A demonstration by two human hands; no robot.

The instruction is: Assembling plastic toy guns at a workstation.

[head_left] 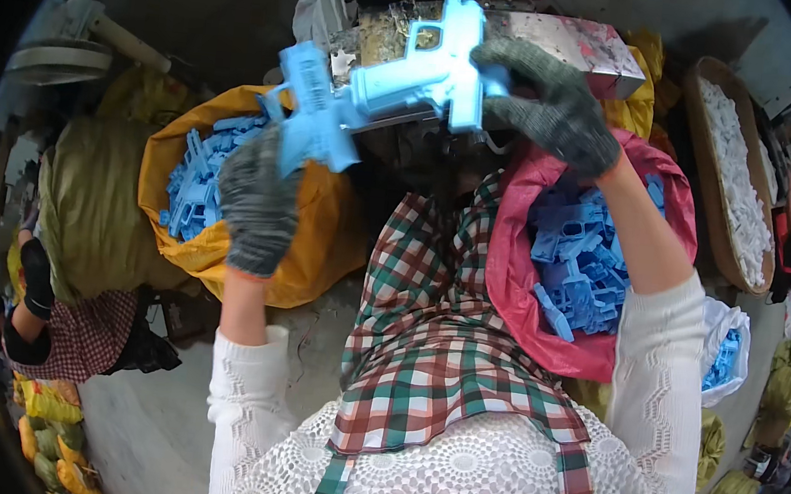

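1. The left hand [257, 203], in a dark knit glove, has its fingers curled shut around one blue plastic toy-gun shell [318, 116]; the right hand [548, 100], gloved alike, clamps a second blue shell [432, 70] by its grip end.
2. The two shells meet at about 12 o'clock from the person's chest, raised before the machine [493, 28].
3. Likely risk: knit gloves slide on smooth plastic, so a shell could twist loose or the halves misalign.
4. The yellow sack [315, 239] lies at 10 o'clock, the red sack [520, 288] at 2 o'clock, both holding blue parts.
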